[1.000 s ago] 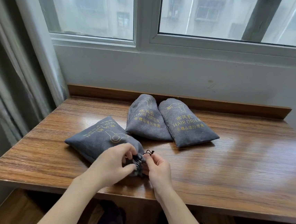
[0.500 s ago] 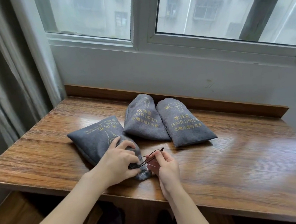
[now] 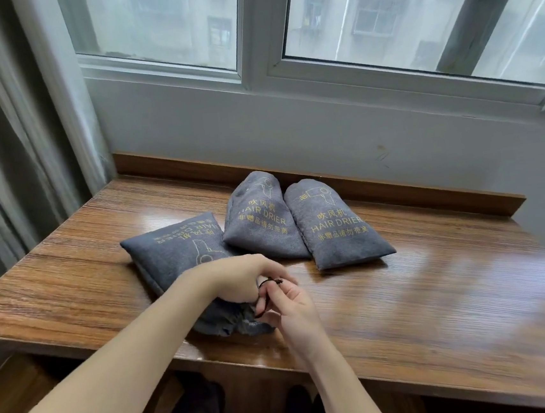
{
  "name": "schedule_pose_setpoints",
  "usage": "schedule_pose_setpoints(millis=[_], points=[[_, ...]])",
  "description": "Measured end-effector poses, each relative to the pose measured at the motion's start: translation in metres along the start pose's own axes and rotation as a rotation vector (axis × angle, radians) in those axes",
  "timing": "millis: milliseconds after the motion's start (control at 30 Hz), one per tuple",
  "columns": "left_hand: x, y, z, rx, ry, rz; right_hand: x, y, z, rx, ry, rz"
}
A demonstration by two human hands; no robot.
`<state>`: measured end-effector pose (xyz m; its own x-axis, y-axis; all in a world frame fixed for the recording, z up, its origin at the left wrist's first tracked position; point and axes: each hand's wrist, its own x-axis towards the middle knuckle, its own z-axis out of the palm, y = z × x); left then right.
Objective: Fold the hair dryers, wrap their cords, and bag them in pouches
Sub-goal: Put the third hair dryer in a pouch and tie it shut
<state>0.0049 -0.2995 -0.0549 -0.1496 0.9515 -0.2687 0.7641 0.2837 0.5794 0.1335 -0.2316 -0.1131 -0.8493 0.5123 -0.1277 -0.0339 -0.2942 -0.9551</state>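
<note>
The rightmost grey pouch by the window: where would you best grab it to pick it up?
Probably by its near end, coming from the table's front edge. The rightmost pouch lies flat with that end pointing toward the person and free on its right; its left side touches the middle pouch.

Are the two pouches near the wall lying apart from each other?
No, the two pouches near the wall lie side by side and touch along their long edges.
</note>
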Motion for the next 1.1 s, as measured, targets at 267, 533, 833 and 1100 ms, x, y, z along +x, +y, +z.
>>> schedule_pose_setpoints(millis=[267, 533, 833, 1100], points=[[0.013, -0.006, -0.027, -0.550, 0.252, -0.048, -0.006, 0.003, -0.007, 0.066, -0.025, 0.030], [0.001, -0.008, -0.054, -1.504, 0.711, 0.008, -0.010, 0.013, -0.011, 0.050, -0.186, 0.103], [0.007, -0.002, -0.026, -0.003, 0.435, -0.015, -0.009, 0.008, -0.003, 0.176, -0.121, 0.011], [0.000, 0.004, -0.020, -0.131, 0.056, 0.033, -0.011, 0.003, -0.004, 0.397, -0.025, 0.025]])
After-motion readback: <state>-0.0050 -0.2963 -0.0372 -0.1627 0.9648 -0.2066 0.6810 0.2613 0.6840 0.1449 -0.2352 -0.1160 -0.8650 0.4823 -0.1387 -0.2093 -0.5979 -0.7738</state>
